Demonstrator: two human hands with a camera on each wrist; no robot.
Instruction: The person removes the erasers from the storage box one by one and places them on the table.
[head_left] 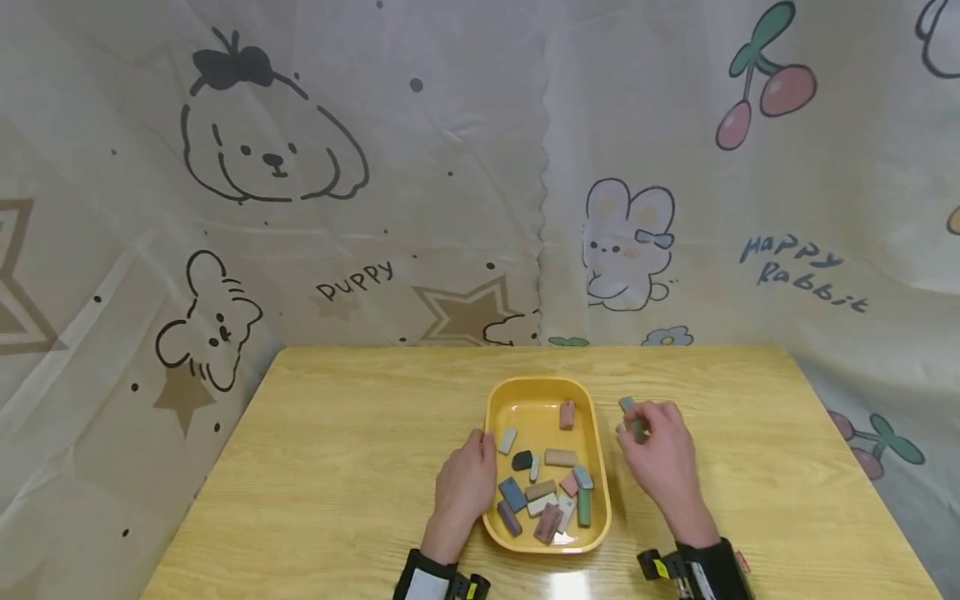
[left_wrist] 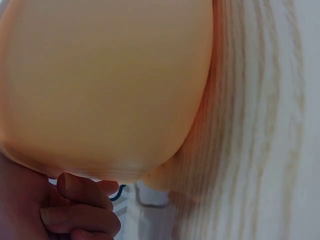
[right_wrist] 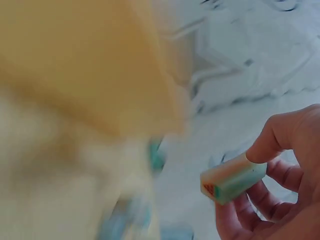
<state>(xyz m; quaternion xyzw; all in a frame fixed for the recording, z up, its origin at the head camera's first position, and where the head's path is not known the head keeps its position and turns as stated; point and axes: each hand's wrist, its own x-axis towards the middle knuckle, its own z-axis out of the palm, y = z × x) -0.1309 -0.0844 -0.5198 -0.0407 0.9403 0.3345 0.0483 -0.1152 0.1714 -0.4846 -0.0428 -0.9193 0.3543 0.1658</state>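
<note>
A yellow tray (head_left: pixel 546 549) with rounded corners stands on the table, small coloured blocks lying in it. My left hand (head_left: pixel 467 483) grips its left rim; in the left wrist view, curled fingers (left_wrist: pixel 82 218) show beside the smooth tray wall (left_wrist: pixel 115 90). To the right of the tray, my right hand (head_left: pixel 663 458) pinches a pale green block (right_wrist: pixel 234 178) between thumb and fingers. A small red and green mark shows on that block's end. Close to the right fingertips in the head view is a blue-grey block (head_left: pixel 626 403), partly hidden by the hand.
Inside the tray are a pink block (head_left: pixel 567 415) at the far end, a black block (head_left: pixel 522 460), a blue block (head_left: pixel 513 494) and a dark green block (head_left: pixel 584 507). The wooden table (head_left: pixel 360 433) ends at a printed curtain (head_left: pixel 450 233) behind it.
</note>
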